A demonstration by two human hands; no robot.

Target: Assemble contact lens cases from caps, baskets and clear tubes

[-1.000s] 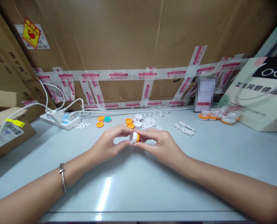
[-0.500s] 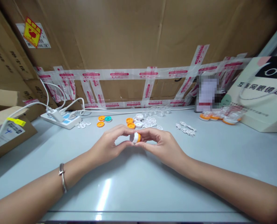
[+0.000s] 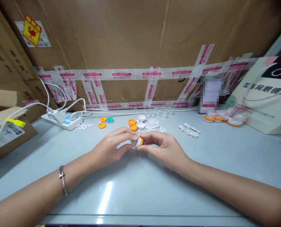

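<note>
Between both hands, just above the grey table, is a small round plastic piece (image 3: pixel 138 142), white with an orange rim and a clear-looking part on the left. My left hand (image 3: pixel 118 143) pinches its left side with thumb and fingers. From the right, my right hand (image 3: pixel 160 143) grips the orange side. Fingertips hide much of the piece. Behind it lie orange rings (image 3: pixel 133 127), white rings (image 3: pixel 141 125) and a cluster of white lattice-like parts (image 3: pixel 152 124). Clear round covers (image 3: pixel 162 112) stand farther back.
Left of centre are orange discs (image 3: pixel 102 125) and a teal disc (image 3: pixel 110 120), near small white pieces (image 3: pixel 84 125) and a power strip (image 3: pixel 70 123). Rightward lie white strips (image 3: pixel 190 130), orange-based clear pieces (image 3: pixel 235 121), a blurred-out upright object (image 3: pixel 210 94) and a paper bag (image 3: pixel 263 104). Cardboard (image 3: pixel 121 37) stands behind.
The fingers of my left hand have shifted rightward over the top of the round piece, covering more of it. My right hand keeps its grip; the view has moved slightly.
</note>
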